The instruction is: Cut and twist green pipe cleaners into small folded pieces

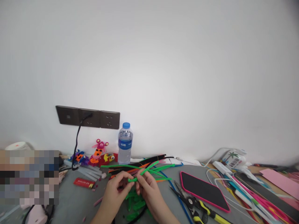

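Observation:
My left hand (118,186) pinches one end of a bright green pipe cleaner (149,168) between thumb and fingers. Close beside it, my right hand (148,188) grips the same pipe cleaner, whose free part sticks up and to the right. Behind both hands lies a pile of black, orange and green pipe cleaners (137,164). Beneath the hands are several green fuzzy pieces (135,202), partly covered by the fingers and wrists.
A water bottle (125,144) stands against the wall, beside small fuzzy figures (97,152). Glue sticks (86,172) and a red packet (83,183) lie left. Yellow-handled pliers (192,202) and a pink-edged phone (204,190) lie right, near white cables (219,180).

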`<state>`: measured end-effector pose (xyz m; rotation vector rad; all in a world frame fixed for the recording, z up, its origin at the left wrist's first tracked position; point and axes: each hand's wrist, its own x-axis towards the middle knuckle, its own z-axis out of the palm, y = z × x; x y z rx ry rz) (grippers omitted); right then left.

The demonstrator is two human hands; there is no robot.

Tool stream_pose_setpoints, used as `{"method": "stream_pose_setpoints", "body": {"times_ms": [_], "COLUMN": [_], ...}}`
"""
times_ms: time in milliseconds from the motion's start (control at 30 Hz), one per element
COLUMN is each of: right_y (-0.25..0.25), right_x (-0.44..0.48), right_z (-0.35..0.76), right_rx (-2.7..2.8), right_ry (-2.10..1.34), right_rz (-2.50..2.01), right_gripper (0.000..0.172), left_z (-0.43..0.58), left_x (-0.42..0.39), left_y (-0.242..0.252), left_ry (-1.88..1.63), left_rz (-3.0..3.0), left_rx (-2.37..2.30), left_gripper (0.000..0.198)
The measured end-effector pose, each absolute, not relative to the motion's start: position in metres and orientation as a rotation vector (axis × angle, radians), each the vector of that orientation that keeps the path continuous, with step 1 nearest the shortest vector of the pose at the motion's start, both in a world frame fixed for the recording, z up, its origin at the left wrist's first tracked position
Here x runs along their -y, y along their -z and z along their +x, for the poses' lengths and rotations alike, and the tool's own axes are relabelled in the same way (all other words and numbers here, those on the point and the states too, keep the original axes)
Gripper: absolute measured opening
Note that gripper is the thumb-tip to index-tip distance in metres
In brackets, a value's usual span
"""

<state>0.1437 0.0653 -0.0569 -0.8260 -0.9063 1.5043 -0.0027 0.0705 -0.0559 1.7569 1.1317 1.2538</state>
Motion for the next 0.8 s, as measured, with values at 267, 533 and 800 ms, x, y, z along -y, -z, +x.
{"method": "stream_pose_setpoints", "body": {"times_ms": [267,533,800], "right_y": [0.063,0.056,0.054], "right_x": [-0.068,-0.072,-0.068], "right_z": [0.142,0.146,0.149], "right_rx": [0.803,0.543,0.665], "right_ry": [-1.505,-1.535,-1.345], "right_rz": [-0.81,-0.734,-0.765], "right_gripper": [0.038,0.036,0.052], "left_z": [-0.003,0.001,-0.002], "left_x": [-0.069,-0.065,-0.069], "left_y": [0.057,0.051,0.06], "left_ry": [-1.211,-1.251,-1.277], "left_rz": [1.74,1.833,1.638], "left_rx": [-1.097,-1.143,-1.166], "left_gripper": [0.017,0.012,0.013]}}
